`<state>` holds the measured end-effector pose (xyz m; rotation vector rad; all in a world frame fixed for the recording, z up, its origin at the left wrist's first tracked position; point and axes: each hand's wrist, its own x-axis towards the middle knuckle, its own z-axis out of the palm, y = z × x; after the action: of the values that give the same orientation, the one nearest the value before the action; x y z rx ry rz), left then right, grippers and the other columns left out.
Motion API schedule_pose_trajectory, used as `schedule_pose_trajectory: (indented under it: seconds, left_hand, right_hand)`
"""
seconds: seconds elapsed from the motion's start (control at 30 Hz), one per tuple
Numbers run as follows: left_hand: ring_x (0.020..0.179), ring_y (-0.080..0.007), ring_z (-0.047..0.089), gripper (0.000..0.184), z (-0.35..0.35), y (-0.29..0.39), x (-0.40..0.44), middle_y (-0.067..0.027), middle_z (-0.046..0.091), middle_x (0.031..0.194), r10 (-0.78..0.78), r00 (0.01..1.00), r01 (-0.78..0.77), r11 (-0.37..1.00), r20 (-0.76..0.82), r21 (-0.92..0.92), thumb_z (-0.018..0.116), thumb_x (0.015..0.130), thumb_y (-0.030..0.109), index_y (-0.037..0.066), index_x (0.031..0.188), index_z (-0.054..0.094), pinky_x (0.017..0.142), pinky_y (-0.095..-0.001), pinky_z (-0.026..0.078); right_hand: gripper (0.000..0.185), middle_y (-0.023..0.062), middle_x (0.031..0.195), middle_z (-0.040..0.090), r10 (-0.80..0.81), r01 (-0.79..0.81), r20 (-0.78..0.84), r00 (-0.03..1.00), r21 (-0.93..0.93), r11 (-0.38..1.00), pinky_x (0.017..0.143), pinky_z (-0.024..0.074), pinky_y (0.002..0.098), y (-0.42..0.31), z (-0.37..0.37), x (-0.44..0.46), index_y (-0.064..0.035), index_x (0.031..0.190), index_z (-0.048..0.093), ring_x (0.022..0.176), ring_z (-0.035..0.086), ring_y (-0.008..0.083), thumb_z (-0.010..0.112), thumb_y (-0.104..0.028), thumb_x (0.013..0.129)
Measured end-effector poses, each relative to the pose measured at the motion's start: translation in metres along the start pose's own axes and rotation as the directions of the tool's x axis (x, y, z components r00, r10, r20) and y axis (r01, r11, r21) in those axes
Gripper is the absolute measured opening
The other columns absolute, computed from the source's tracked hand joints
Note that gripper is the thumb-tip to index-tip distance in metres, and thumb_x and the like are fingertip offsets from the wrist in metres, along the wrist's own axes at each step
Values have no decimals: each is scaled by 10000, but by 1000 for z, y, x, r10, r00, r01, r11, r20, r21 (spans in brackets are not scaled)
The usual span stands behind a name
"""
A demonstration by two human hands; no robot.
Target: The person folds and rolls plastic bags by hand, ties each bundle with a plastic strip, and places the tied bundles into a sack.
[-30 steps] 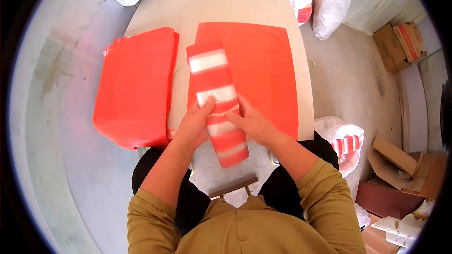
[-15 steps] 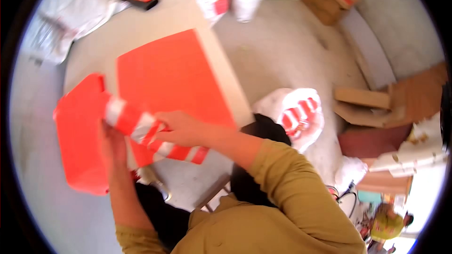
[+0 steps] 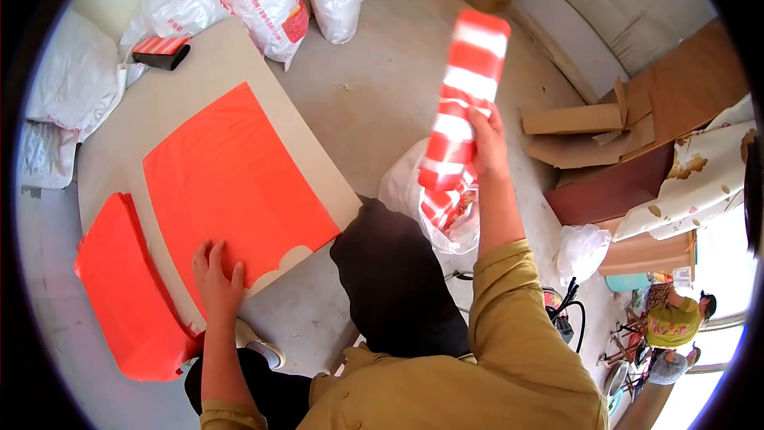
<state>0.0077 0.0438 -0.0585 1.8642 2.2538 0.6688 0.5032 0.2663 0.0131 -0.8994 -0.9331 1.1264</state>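
My left hand (image 3: pixel 217 280) lies with fingers spread at the near left edge of a flat red plastic sheet (image 3: pixel 235 175). The sheet has a curved notch in its near edge and rests on a beige board (image 3: pixel 107 151). My right hand (image 3: pixel 489 139) is closed on a folded red-and-white striped plastic piece (image 3: pixel 465 87), held up over an open white sack (image 3: pixel 402 183). Inside that sack are more striped pieces (image 3: pixel 446 211). Left of the board's sheet, a thick red folded stack (image 3: pixel 131 295) hangs over the board's edge.
A black roll with a striped piece (image 3: pixel 161 54) lies at the board's far left corner. Stuffed white sacks (image 3: pixel 259 0) stand behind it. Cardboard boxes (image 3: pixel 573 119) are at the right. Other people (image 3: pixel 672 322) sit in the distance at lower right.
My right hand has carried the striped piece from the board to the right, above the sack. My left hand has let go of it and rests on the red sheet. The view has shifted.
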Motion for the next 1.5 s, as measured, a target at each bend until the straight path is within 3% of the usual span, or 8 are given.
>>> schedule_pose_trajectory:
  seconds: [0.4, 0.53, 0.6, 0.73, 0.93, 1.07, 1.4, 1.5]
  left_hand:
    - [1382, -381, 466, 505, 2, 7, -4, -185, 503, 1490, 5, 999, -2, 999, -48, 52, 747, 849, 143, 27, 1324, 620, 1157, -469, 396]
    - [1384, -380, 468, 496, 2, 5, -4, -182, 503, 1496, 17, 999, -13, 997, -44, 80, 743, 853, 129, 27, 1323, 620, 1154, -471, 402]
    - [1385, -380, 469, 492, 3, 3, -4, -182, 505, 1496, 22, 999, -18, 996, -44, 85, 743, 853, 127, 28, 1319, 621, 1152, -473, 404]
    - [1381, -383, 473, 487, 4, -1, -5, -183, 513, 1490, 32, 998, -28, 996, -48, 88, 746, 851, 130, 27, 1310, 624, 1147, -475, 409]
    - [1369, -388, 480, 480, 3, 1, -5, -183, 517, 1486, 28, 998, -22, 994, -53, 109, 740, 849, 126, 23, 1303, 624, 1142, -478, 411]
    - [1368, -392, 480, 472, 2, 2, -4, -184, 517, 1486, 22, 999, -18, 995, -39, 98, 729, 853, 119, 19, 1302, 624, 1144, -478, 408]
    - [1369, -393, 479, 466, 2, -1, -5, -186, 519, 1485, 33, 998, -28, 994, -44, 107, 719, 859, 130, 19, 1302, 625, 1150, -478, 404]
    - [1363, -395, 483, 469, 1, 2, -5, -189, 526, 1473, 30, 999, -26, 995, -44, 98, 725, 851, 140, 21, 1295, 630, 1149, -479, 405]
  right_hand:
    - [511, 119, 1272, 621, 196, -310, -677, 710, -50, 949, 955, 579, 444, 260, -202, -103, -42, 1387, 515, 1134, 626, 277, 707, 0, 915]
    - [557, 132, 1296, 613, 202, -277, -625, 754, -24, 960, 939, 583, 417, 232, -183, -103, -36, 1421, 480, 1109, 638, 270, 713, -17, 915]
    - [607, 179, 1370, 577, 223, -425, -538, 813, -285, 859, 1020, 535, 446, 227, -194, -92, -47, 1479, 441, 1201, 603, 315, 707, -95, 935]
    - [772, 234, 1606, 352, -35, -521, -562, 827, -787, 330, 1208, 334, 468, 211, -166, -92, -69, 1582, 374, 1450, 389, 432, 687, -374, 946]
    - [715, 195, 1689, 222, 89, -80, -93, 992, -986, -144, 1262, 184, 557, 150, -115, -127, -132, 1540, 487, 1570, 163, 418, 683, -441, 926]
    - [641, 162, 1700, 210, 155, 88, 64, 986, -984, -153, 1275, 114, 569, 170, -119, -117, -163, 1509, 525, 1581, 126, 402, 641, -452, 950]
    - [694, 197, 1712, 182, 273, -51, -123, 954, -966, -255, 1288, 70, 546, 185, -92, -91, -139, 1537, 479, 1597, 80, 406, 634, -429, 925]
    - [643, 212, 1653, 309, 139, -13, -41, 989, -981, -194, 1271, 152, 555, 186, -97, -95, -89, 1470, 529, 1560, 203, 416, 644, -375, 906]
